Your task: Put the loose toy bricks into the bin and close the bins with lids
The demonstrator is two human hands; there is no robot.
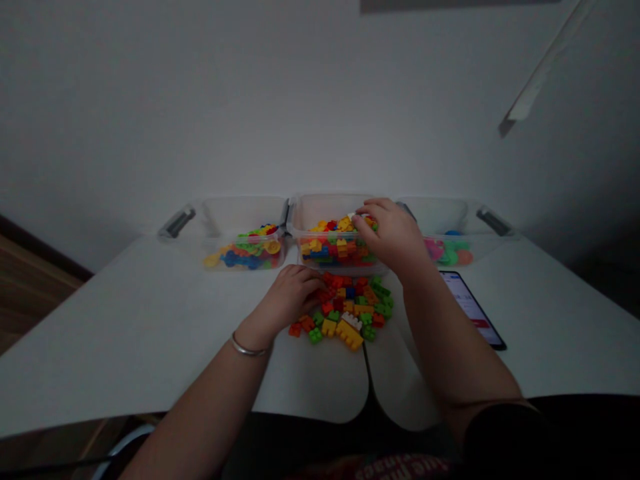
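A pile of toy building bricks [350, 310] in red, yellow, green, orange and white lies on the white table. At its left side is my left hand [299, 291], its fingers curled over a red building brick [326, 293]; the fingertips are partly hidden. Over the middle clear plastic bin [295, 223] reaches my right hand [393, 233]. Its thumb and fingers close on a small white building brick [352, 217], just above the mixed bricks [343, 248] inside the bin.
A clear bin [220, 220] holding colourful plastic pieces stands to the left. Another clear bin [440, 210] with pink, green and orange pieces is at the right. A phone [473, 310] lies beside my right forearm. Behind the bins rises a wall [240, 100]; a seam splits the table's front.
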